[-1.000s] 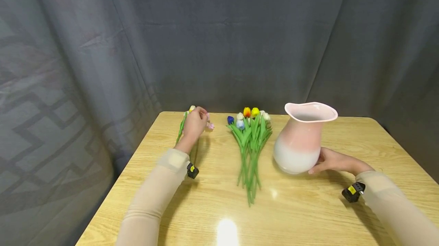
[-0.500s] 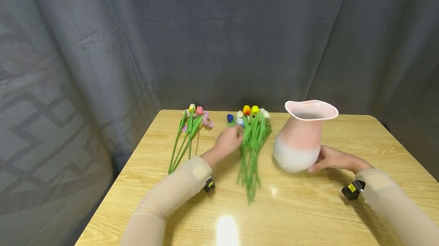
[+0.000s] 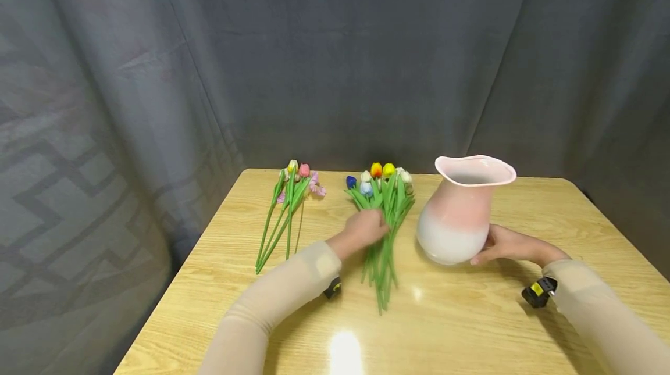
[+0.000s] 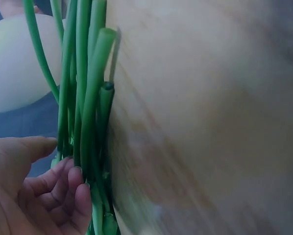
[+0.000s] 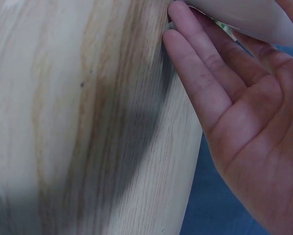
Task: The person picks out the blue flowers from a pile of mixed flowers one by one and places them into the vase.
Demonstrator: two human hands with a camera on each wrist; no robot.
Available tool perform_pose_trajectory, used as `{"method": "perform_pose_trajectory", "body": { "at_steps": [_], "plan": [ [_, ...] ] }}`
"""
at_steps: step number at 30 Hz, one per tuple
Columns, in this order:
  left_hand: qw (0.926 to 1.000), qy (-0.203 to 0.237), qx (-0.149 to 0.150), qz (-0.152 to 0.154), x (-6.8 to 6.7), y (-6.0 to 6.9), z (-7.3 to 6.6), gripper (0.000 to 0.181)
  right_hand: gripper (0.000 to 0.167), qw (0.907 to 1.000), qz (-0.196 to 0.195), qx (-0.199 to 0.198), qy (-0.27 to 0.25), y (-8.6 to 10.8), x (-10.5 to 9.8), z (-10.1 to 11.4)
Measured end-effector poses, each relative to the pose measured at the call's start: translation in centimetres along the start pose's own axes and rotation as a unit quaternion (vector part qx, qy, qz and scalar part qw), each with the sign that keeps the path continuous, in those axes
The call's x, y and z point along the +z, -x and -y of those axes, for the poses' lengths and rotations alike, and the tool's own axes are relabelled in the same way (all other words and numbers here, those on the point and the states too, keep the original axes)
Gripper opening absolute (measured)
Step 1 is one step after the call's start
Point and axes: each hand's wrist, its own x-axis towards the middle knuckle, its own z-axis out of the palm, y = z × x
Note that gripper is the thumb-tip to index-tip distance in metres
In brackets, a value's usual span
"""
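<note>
A bunch of artificial tulips (image 3: 387,203) with blue, white, orange and yellow heads lies in the middle of the table, stems toward me. My left hand (image 3: 365,227) is over the upper stems from the left. In the left wrist view its loosely bent fingertips (image 4: 78,188) touch the green stems (image 4: 85,98), with the thumb slightly apart from them. To the right, a pink-and-white vase (image 3: 458,218) with a wavy rim stands tilted. My right hand (image 3: 515,245) rests against its lower right side; the right wrist view shows straight fingers (image 5: 198,76) beside the white base.
A smaller group of flowers (image 3: 293,195), with yellow-white and pink tulips and a purple-petalled flower, lies at the left of the wooden table (image 3: 209,305). Grey curtains (image 3: 340,72) hang behind and to the left.
My left hand has left the smaller flower group and moved right to the middle tulips, then slid down along their stems. The right hand and vase stay as they were.
</note>
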Motion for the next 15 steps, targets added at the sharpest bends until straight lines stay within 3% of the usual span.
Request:
{"method": "perform_pose_trajectory", "body": {
  "at_steps": [4,9,15],
  "plan": [
    [0.9999,0.005,-0.015,0.006,0.12,-0.21,-0.17,0.038,0.07,1.0,0.001,-0.001,-0.004,0.01,0.01,-0.21],
    [0.9959,0.08,-0.04,0.006,0.01,-0.27,-0.13,0.033,0.071,1.0,-0.003,0.0,-0.003,-0.1,0.02,-0.22],
    [0.9733,0.221,-0.063,0.005,-0.56,-0.15,-0.01,0.014,0.072,0.9999,-0.007,0.004,0.009,-0.05,0.14,-0.08]
  ]
}}
